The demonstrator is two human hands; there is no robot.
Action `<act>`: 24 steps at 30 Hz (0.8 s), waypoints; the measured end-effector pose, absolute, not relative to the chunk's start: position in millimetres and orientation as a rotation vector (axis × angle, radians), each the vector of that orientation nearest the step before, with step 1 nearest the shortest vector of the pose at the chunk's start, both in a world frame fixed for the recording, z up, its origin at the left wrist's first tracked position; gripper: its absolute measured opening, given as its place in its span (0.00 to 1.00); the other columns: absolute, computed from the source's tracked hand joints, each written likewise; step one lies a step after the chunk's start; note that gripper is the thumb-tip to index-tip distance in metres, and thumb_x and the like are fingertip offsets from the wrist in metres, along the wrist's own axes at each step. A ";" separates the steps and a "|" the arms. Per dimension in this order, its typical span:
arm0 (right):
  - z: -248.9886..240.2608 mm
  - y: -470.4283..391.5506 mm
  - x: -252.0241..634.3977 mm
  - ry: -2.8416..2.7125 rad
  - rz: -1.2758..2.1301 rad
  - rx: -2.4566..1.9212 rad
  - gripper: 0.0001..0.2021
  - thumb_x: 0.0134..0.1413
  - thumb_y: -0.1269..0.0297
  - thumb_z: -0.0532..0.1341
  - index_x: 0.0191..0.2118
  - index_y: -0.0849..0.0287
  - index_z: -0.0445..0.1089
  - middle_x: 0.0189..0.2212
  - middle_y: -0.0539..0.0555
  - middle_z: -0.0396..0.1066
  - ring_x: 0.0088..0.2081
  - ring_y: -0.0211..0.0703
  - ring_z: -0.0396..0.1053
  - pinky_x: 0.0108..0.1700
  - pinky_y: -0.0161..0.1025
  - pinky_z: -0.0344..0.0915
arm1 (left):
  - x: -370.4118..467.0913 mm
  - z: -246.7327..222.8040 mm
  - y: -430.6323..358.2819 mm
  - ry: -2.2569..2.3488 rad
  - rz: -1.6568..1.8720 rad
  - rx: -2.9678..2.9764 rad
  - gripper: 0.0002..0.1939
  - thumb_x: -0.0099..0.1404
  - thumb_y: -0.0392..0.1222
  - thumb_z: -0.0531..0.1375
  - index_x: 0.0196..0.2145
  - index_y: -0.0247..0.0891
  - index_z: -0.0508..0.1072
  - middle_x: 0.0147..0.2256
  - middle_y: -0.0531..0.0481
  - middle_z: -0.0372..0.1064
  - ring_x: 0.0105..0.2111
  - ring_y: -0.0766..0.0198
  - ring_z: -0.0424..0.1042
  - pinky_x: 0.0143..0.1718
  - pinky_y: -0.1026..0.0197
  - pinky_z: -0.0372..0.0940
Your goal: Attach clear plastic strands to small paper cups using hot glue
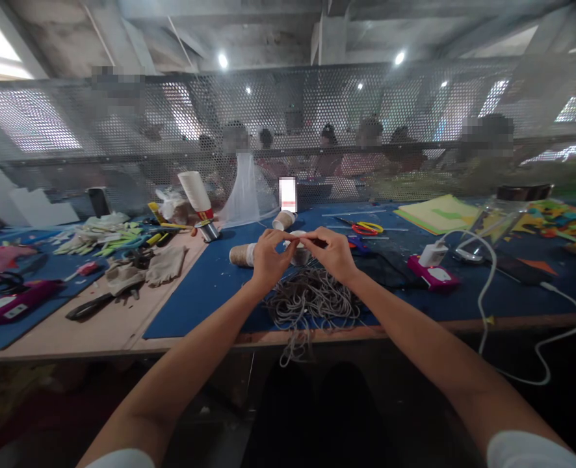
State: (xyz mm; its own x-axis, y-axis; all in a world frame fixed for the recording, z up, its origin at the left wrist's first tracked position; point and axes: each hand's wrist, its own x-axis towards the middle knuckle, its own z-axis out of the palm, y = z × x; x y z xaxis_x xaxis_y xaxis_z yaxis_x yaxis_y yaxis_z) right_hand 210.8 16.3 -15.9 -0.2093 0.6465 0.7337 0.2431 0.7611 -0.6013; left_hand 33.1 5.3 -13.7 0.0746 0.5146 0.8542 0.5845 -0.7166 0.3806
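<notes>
My left hand (270, 259) and my right hand (333, 253) meet fingertip to fingertip over a white cup (298, 255). Both are pinched closed; whatever sits between the fingertips is too small to name. Beneath and in front of them lies a tangled heap of grey cord (312, 299), one loop hanging over the table's front edge. Left of my left hand, a cup wrapped in brown twine (240, 255) lies on its side. Another cup (283, 220) rests tipped just behind my hands.
Red-handled scissors (367, 227) lie behind my right hand. Rightward are a magenta power block (433, 273) with a white cable and a clear jar (493, 221). Stacked paper cups (196, 192), gloves (166, 265) and a pink glue gun (6, 257) are leftward. A perforated screen (307, 97) stands behind.
</notes>
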 end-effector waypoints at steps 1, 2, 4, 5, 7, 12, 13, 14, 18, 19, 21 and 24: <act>-16.3 16.4 210.9 -1.802 0.392 -0.693 0.11 0.63 0.56 0.62 0.43 0.52 0.79 0.34 0.53 0.75 0.33 0.41 0.70 0.37 0.39 0.65 | 32.9 -14.3 5.9 -1.169 -1.735 -2.250 0.03 0.66 0.42 0.63 0.34 0.43 0.78 0.33 0.48 0.77 0.38 0.57 0.72 0.43 0.54 0.65; -16.7 16.5 211.0 -1.820 0.354 -0.694 0.10 0.63 0.57 0.61 0.43 0.52 0.79 0.34 0.53 0.75 0.34 0.41 0.70 0.38 0.39 0.65 | 32.7 -14.7 6.5 -1.184 -1.723 -2.243 0.04 0.66 0.42 0.63 0.34 0.43 0.78 0.33 0.48 0.77 0.38 0.56 0.72 0.43 0.54 0.65; -17.6 16.6 211.4 -1.860 0.284 -0.707 0.10 0.64 0.57 0.61 0.44 0.52 0.79 0.35 0.53 0.75 0.35 0.42 0.71 0.39 0.39 0.65 | 32.3 -15.5 7.2 -1.204 -1.693 -2.235 0.03 0.65 0.41 0.63 0.33 0.43 0.77 0.32 0.48 0.76 0.37 0.56 0.72 0.42 0.54 0.64; -17.9 16.4 211.6 -1.883 0.254 -0.719 0.10 0.64 0.58 0.60 0.44 0.52 0.79 0.36 0.53 0.76 0.37 0.43 0.72 0.40 0.39 0.65 | 32.1 -15.8 7.2 -1.205 -1.674 -2.232 0.03 0.65 0.40 0.63 0.32 0.43 0.76 0.31 0.48 0.76 0.37 0.56 0.72 0.42 0.54 0.64; -18.3 15.7 212.2 -1.931 0.206 -0.749 0.11 0.65 0.58 0.59 0.45 0.52 0.78 0.38 0.54 0.76 0.39 0.43 0.73 0.42 0.39 0.65 | 31.7 -16.2 6.9 -1.196 -1.629 -2.230 0.03 0.63 0.38 0.64 0.31 0.43 0.75 0.31 0.49 0.75 0.36 0.55 0.71 0.42 0.53 0.63; -17.8 12.5 212.2 -1.984 0.156 -0.775 0.11 0.65 0.60 0.59 0.46 0.53 0.78 0.39 0.54 0.76 0.38 0.42 0.72 0.40 0.38 0.64 | 31.5 -15.3 3.9 -1.209 -1.552 -2.216 0.04 0.62 0.35 0.63 0.29 0.41 0.73 0.30 0.50 0.74 0.37 0.56 0.70 0.43 0.52 0.62; -17.5 11.9 211.7 -1.981 0.167 -0.764 0.11 0.65 0.61 0.59 0.46 0.53 0.78 0.39 0.54 0.76 0.38 0.42 0.72 0.40 0.38 0.64 | 31.6 -14.7 3.3 -1.213 -1.553 -2.218 0.05 0.61 0.35 0.63 0.28 0.41 0.73 0.30 0.50 0.74 0.37 0.56 0.70 0.43 0.52 0.62; -17.0 11.6 211.2 -1.971 0.188 -0.752 0.10 0.65 0.61 0.59 0.45 0.53 0.78 0.38 0.54 0.76 0.37 0.42 0.72 0.40 0.38 0.64 | 31.8 -14.0 2.8 -1.217 -1.562 -2.223 0.05 0.60 0.34 0.64 0.28 0.40 0.72 0.30 0.51 0.73 0.37 0.56 0.69 0.43 0.53 0.62; -14.6 11.6 209.2 -1.877 0.343 -0.706 0.10 0.63 0.56 0.61 0.42 0.53 0.78 0.35 0.53 0.75 0.35 0.41 0.71 0.40 0.38 0.66 | 32.3 -11.3 1.7 -1.269 -1.683 -2.246 0.06 0.59 0.31 0.63 0.27 0.40 0.73 0.29 0.51 0.73 0.37 0.58 0.69 0.43 0.54 0.63; -14.0 11.9 209.1 -1.853 0.385 -0.700 0.11 0.63 0.55 0.61 0.42 0.53 0.78 0.35 0.53 0.75 0.34 0.41 0.70 0.39 0.38 0.66 | 32.4 -10.6 1.4 -1.290 -1.738 -2.250 0.06 0.60 0.32 0.63 0.28 0.40 0.74 0.30 0.51 0.73 0.37 0.58 0.70 0.43 0.54 0.64; -13.3 12.6 209.3 -1.810 0.458 -0.699 0.12 0.62 0.53 0.62 0.41 0.54 0.77 0.34 0.52 0.75 0.32 0.40 0.70 0.37 0.38 0.66 | 32.8 -9.3 0.6 -1.318 -1.857 -2.277 0.03 0.62 0.36 0.63 0.30 0.40 0.76 0.32 0.50 0.75 0.38 0.58 0.71 0.44 0.54 0.65; -12.6 13.8 210.0 -1.738 0.561 -0.726 0.13 0.60 0.51 0.63 0.40 0.56 0.76 0.32 0.52 0.74 0.28 0.38 0.68 0.34 0.38 0.65 | 33.7 -7.5 -0.9 -1.291 -1.972 -2.336 0.04 0.64 0.42 0.64 0.34 0.41 0.78 0.34 0.48 0.77 0.40 0.57 0.73 0.46 0.53 0.67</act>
